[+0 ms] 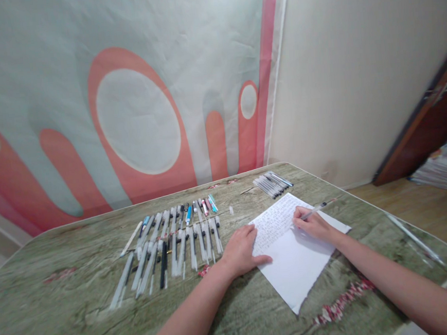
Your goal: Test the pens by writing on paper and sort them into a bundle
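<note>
A white sheet of paper (294, 275) lies at an angle on the table, its upper half covered with lines of handwriting. My right hand (313, 224) rests on the sheet's right side, fingers closed around a pen (319, 207). The pen's tip is hidden behind my fingers, near the lower written lines. Flat at the paper's left edge, my left hand (243, 251) has its thumb stretched out over the sheet. Left of that hand lie two rows of pens and pen parts, including clear barrels (193, 248), a black pen (163, 264) and a blue marker (188, 215).
A bundle of thin pens or refills (273, 184) lies beyond the paper. On the right side of the wood-patterned table (81, 323) is a clear, long, thin item (415, 238). A printed banner (184, 62) hangs behind. Stacked papers (440, 166) sit on the floor by a brown door (420, 116).
</note>
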Demonstrator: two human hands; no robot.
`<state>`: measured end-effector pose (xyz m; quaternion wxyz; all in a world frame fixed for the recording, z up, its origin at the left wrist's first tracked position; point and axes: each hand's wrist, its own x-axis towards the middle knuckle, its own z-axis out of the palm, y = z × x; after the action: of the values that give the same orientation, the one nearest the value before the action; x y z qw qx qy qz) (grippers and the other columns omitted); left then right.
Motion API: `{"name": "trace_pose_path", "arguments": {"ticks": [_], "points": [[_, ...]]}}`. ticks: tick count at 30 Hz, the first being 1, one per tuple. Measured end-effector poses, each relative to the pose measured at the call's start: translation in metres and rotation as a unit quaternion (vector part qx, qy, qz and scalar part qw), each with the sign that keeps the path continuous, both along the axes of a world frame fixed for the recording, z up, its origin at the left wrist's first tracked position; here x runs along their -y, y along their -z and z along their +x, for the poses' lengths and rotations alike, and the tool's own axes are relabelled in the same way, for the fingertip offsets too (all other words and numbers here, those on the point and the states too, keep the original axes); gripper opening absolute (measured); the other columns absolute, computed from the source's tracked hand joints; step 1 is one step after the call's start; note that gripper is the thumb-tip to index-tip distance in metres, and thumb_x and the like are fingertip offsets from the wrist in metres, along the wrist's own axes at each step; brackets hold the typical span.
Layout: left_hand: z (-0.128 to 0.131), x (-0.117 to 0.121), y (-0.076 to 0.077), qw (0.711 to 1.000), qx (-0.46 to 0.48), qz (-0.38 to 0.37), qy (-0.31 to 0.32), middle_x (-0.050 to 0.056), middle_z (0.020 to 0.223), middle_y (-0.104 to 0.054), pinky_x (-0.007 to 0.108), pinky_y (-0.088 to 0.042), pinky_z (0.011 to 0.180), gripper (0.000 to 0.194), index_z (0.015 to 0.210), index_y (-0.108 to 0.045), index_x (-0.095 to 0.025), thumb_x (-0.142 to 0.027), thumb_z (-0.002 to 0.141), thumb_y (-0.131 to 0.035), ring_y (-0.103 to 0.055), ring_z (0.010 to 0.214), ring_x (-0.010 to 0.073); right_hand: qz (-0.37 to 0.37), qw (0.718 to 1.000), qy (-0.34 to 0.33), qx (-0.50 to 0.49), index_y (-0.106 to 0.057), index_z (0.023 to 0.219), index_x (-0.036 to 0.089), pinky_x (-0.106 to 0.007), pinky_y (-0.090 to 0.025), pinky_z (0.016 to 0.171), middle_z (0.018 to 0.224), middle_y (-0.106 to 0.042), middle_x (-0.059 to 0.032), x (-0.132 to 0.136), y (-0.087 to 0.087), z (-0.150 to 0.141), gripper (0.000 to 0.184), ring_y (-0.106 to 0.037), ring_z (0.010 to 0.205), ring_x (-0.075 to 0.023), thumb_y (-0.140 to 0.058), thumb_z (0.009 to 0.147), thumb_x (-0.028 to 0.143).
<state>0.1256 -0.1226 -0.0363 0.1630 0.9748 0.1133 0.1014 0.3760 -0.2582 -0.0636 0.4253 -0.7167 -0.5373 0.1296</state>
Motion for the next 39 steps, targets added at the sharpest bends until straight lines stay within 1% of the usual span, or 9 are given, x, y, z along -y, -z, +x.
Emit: {"name": "trace_pose_path", "arguments": {"ticks": [9, 20, 26, 32, 39], "points": [[0.0005, -0.0007, 0.0011, 1.0, 0.0, 0.002, 0.003, 0.013, 0.132, -0.037, 0.038, -0.024, 0.101, 0.085, 0.123, -0.041, -0.014, -0.071, 0.061, -0.046, -0.033, 0.12, 0.027, 0.018, 1.0, -0.011, -0.002, -0.045, 0.062, 0.019, -0.024, -0.034, 0.054, 0.058, -0.045, 0.0033, 0.001, -0.0021, -0.0037, 0.01, -0.043, 0.056, -0.0115, -0.046, 0.071, 0.019], [0.0001, -0.0005, 0.0011, 1.0, 0.001, -0.001, 0.0, 0.013, 0.133, -0.037, 0.037, -0.024, 0.101, 0.086, 0.124, -0.041, -0.014, -0.071, 0.061, -0.046, -0.033, 0.12, 0.0268, -0.004, 1.0, -0.014, -0.001, -0.045, 0.059, 0.018, -0.024, -0.033, 0.053, 0.056, -0.046, 0.0032, 0.0, 0.0006, 0.0012, 0.012, -0.043, 0.054, -0.0111, -0.047, 0.071, 0.02], [0.0003, -0.001, 0.0013, 1.0, -0.002, 0.0, 0.003, 0.013, 0.133, -0.036, 0.037, -0.024, 0.101, 0.085, 0.124, -0.04, -0.013, -0.071, 0.062, -0.046, -0.033, 0.121, 0.0265, -0.002, 1.0, -0.014, -0.001, -0.045, 0.06, 0.018, -0.024, -0.033, 0.053, 0.057, -0.047, 0.0029, 0.0005, -0.0017, -0.0015, 0.011, -0.043, 0.055, -0.0113, -0.047, 0.07, 0.02], [0.0002, -0.0009, 0.0021, 1.0, 0.001, 0.002, 0.001, 0.014, 0.133, -0.036, 0.037, -0.024, 0.101, 0.087, 0.124, -0.04, -0.013, -0.072, 0.061, -0.045, -0.033, 0.12, 0.0265, 0.01, 1.0, -0.017, -0.003, -0.043, 0.061, 0.019, -0.023, -0.032, 0.052, 0.057, -0.044, 0.0034, 0.0005, -0.0037, -0.0035, 0.009, -0.041, 0.055, -0.011, -0.045, 0.07, 0.017], [0.0, -0.0009, 0.0017, 1.0, -0.003, 0.005, 0.001, 0.013, 0.133, -0.036, 0.037, -0.024, 0.101, 0.086, 0.125, -0.04, -0.014, -0.072, 0.062, -0.044, -0.033, 0.121, 0.026, -0.001, 1.0, -0.016, -0.002, -0.044, 0.061, 0.018, -0.023, -0.033, 0.052, 0.057, -0.045, 0.0036, 0.0013, -0.0009, -0.0005, 0.009, -0.042, 0.055, -0.011, -0.046, 0.07, 0.019]]}}
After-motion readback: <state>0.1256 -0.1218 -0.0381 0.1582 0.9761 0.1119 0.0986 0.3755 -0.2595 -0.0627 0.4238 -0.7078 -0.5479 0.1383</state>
